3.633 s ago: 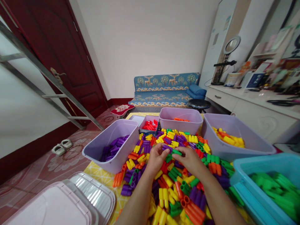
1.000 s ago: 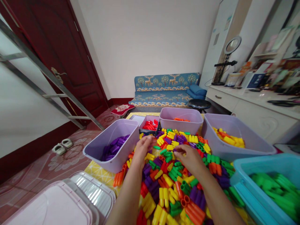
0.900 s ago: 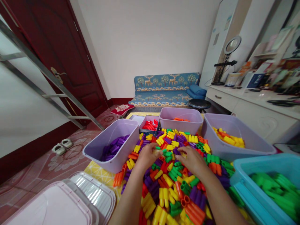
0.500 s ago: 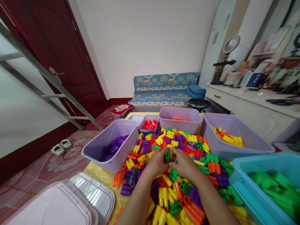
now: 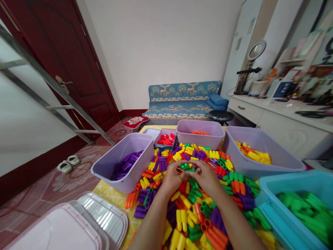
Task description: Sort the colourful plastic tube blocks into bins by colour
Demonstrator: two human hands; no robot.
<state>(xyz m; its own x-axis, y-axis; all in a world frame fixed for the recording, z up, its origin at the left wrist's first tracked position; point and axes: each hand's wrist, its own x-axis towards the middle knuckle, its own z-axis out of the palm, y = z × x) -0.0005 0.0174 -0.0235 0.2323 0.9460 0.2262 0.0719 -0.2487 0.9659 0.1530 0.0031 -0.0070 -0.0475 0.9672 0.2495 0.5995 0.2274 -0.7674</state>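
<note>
Over the middle of a loose pile of plastic tube blocks, my left hand point(image 5: 173, 177) and my right hand point(image 5: 206, 177) come together with curled fingers. Between them sits a cluster of green plastic tube blocks point(image 5: 185, 167), gripped from both sides. My fingers hide part of it, so how many pieces it has is unclear. Around and below my hands lie yellow blocks point(image 5: 181, 219), orange blocks point(image 5: 215, 234), purple blocks point(image 5: 148, 199) and more green blocks point(image 5: 194, 194).
Lilac bins hold purple blocks point(image 5: 127, 166), a few orange blocks point(image 5: 200, 133) and mostly yellow blocks point(image 5: 256, 155). A small box point(image 5: 156, 143) contains red blocks. At right, a turquoise bin point(image 5: 273, 213) holds green pieces. Stacked lids point(image 5: 65, 227) lie at front left.
My hands have shifted slightly upward and closer together. The green blocks between them now show higher, near my fingertips. The bins have stayed put.
</note>
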